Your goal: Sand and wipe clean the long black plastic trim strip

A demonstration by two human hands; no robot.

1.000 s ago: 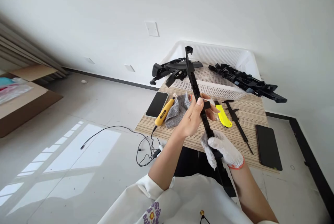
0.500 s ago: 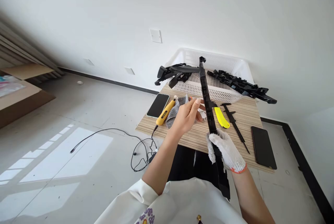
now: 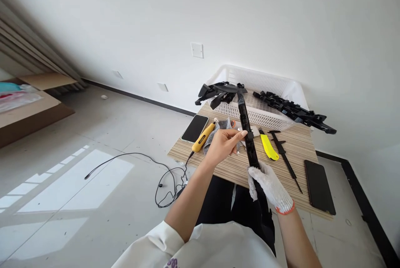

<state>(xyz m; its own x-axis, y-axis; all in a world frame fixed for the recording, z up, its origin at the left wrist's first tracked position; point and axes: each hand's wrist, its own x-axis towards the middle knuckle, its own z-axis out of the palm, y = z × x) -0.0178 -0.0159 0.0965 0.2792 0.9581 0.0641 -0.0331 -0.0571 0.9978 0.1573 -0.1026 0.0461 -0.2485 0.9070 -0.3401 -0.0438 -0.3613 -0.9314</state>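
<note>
A long, narrow black plastic part [image 3: 244,115] runs from the basket's front down toward my lap. My right hand [image 3: 271,182], in a white knit glove with an orange cuff edge, is wrapped around its lower half. Bare, my left hand [image 3: 222,147] pinches the part's left edge near mid-length, thumb at the edge; some of its fingertips are hidden. Behind that hand lie a grey cloth [image 3: 208,145] and a yellow pen-shaped power tool [image 3: 203,137]. Right of the part are a yellow-handled utility knife [image 3: 268,146] and a black caliper [image 3: 285,155].
A white plastic basket [image 3: 265,118] at the table's back carries several black plastic parts [image 3: 290,107] jutting past its rim. Two phones, one at left [image 3: 195,128] and one at right [image 3: 319,187], lie on the wooden table [image 3: 225,168]. A black cable [image 3: 125,155] trails across the floor.
My left hand has closed its thumb and fingers onto the black part's edge. The camera view has shifted, so the table sits slightly lower and further right.
</note>
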